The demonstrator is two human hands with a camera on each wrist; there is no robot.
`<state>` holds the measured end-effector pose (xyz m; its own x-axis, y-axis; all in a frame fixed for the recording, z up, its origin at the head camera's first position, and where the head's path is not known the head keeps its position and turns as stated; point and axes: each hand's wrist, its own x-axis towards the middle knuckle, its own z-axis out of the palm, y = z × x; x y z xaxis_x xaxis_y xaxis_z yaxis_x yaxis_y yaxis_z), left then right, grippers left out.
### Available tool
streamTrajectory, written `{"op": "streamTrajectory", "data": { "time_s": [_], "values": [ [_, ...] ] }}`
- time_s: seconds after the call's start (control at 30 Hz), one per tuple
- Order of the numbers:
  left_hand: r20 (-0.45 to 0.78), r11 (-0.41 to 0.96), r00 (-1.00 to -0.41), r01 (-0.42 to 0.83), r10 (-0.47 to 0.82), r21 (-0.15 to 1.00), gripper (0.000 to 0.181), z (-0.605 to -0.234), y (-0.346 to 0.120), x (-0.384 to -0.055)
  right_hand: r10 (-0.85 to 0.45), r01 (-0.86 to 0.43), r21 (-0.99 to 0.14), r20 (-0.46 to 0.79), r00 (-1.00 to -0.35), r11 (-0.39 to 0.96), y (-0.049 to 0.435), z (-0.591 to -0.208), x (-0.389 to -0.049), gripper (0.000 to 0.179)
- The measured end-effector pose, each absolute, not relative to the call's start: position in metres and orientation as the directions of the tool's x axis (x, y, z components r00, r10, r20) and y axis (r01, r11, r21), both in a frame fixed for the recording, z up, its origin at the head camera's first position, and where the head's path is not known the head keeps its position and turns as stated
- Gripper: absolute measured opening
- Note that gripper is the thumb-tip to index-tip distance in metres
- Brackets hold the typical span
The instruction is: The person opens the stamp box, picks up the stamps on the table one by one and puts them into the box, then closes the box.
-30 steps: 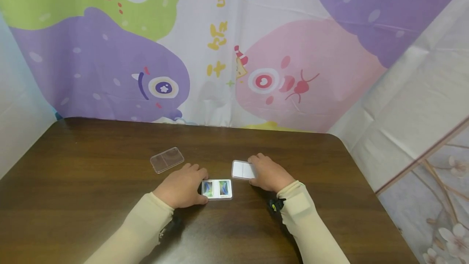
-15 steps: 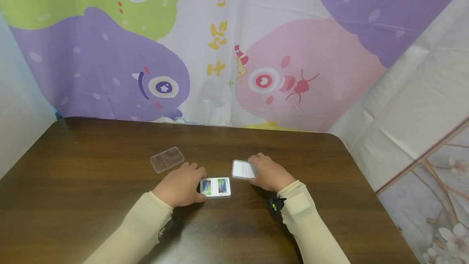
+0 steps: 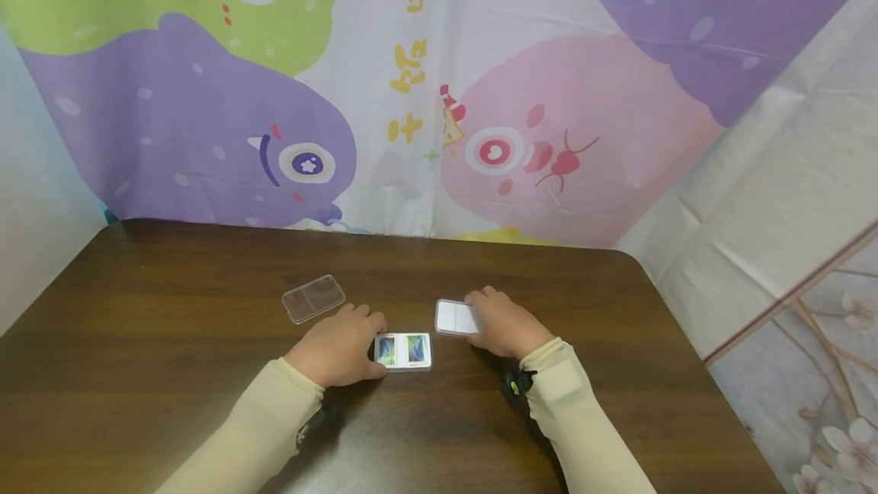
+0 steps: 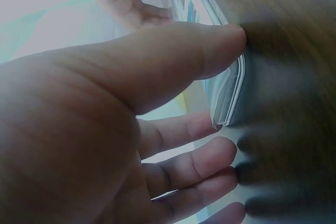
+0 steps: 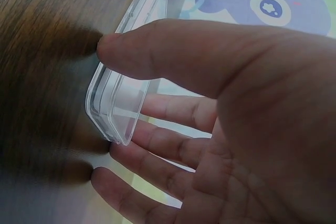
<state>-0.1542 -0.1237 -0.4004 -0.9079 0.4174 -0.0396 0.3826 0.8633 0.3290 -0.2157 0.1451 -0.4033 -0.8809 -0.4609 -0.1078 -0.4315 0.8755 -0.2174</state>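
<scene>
In the head view a flat clear plastic card case (image 3: 403, 352) showing two small blue-green pictures lies on the table. My left hand (image 3: 336, 349) holds its left end between thumb and index finger, the other fingers down beside it. To its right and slightly farther back is a second clear plastic case (image 3: 456, 317) with white inside. My right hand (image 3: 507, 324) grips that one by its right end; the right wrist view shows the thumb on the near side of the case (image 5: 122, 98) and fingers on the far side. The hand covers its right part.
A clear rectangular plastic lid (image 3: 314, 299) lies tilted on the table behind my left hand. The dark wooden table (image 3: 171, 288) ends at a cartoon-printed cloth (image 3: 398, 197) at the back, with pale cloth (image 3: 754, 197) on the right.
My left hand and the picture case have shifted slightly back and to the left since a second ago. My right hand and its case look unmoved.
</scene>
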Motion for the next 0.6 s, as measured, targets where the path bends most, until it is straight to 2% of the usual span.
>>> {"op": "streamTrajectory", "data": {
  "time_s": [0.6],
  "values": [
    [-0.04, 0.869, -0.912, 0.376, 0.409, 0.322, 0.045, -0.4012, -0.1236, -0.1549, -0.459, -0.423, -0.252, -0.104, -0.882, 0.87, 0.1466, -0.4024, -0.2163, 0.056]
  ]
}}
